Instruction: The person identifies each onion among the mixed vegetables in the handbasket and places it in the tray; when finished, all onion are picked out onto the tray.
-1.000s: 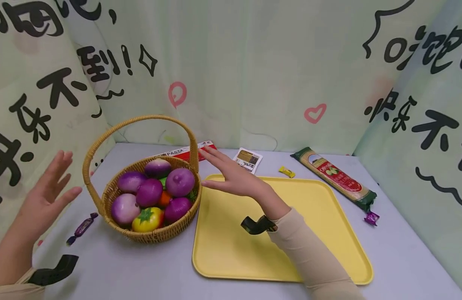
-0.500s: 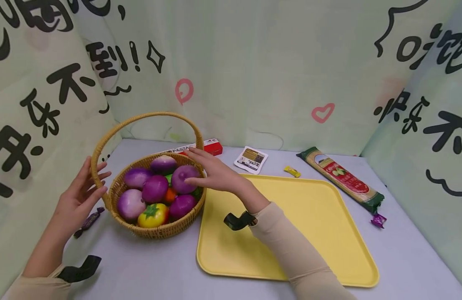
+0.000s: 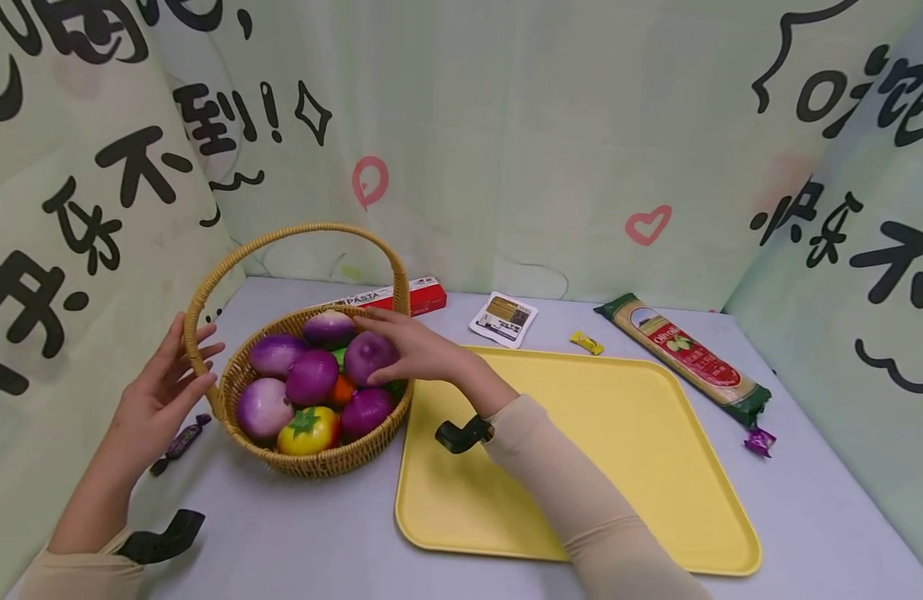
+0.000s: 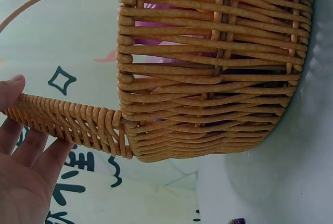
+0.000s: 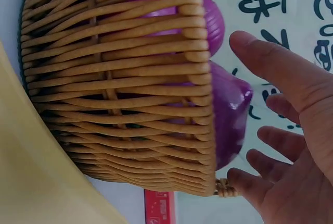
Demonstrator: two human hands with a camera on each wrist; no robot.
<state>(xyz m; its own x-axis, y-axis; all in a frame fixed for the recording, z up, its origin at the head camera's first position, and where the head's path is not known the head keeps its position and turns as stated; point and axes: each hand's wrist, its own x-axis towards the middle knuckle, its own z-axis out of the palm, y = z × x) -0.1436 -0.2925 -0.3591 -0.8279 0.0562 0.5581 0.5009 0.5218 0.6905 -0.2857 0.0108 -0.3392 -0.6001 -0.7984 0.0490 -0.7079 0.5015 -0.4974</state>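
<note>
A round wicker basket (image 3: pixel 318 462) on the table holds several purple onions (image 3: pixel 311 377) and a yellow-red vegetable (image 3: pixel 309 432) with a green top. My left hand (image 3: pixel 149 412) holds the left foot of the basket's tall handle (image 4: pixel 67 117), thumb on one side and fingers on the other. Over the basket's right rim, my right hand (image 3: pixel 423 350) reaches around a purple onion (image 3: pixel 371 357). In the right wrist view, its thumb and fingers are spread, with a gap between them and the onion (image 5: pixel 229 117).
A yellow tray (image 3: pixel 581 450) lies right of the basket. Behind stand a red pasta box (image 3: pixel 427 296) and a white packet (image 3: pixel 504 319). A yellow candy (image 3: pixel 586 342), a pasta bag (image 3: pixel 682 358) and a purple candy (image 3: pixel 759 442) lie right; a dark wrapped candy (image 3: pixel 180 444) lies left.
My left hand has come right from the side and taken hold of the basket handle. My right hand has moved left and lowered over the onion at the basket's right side.
</note>
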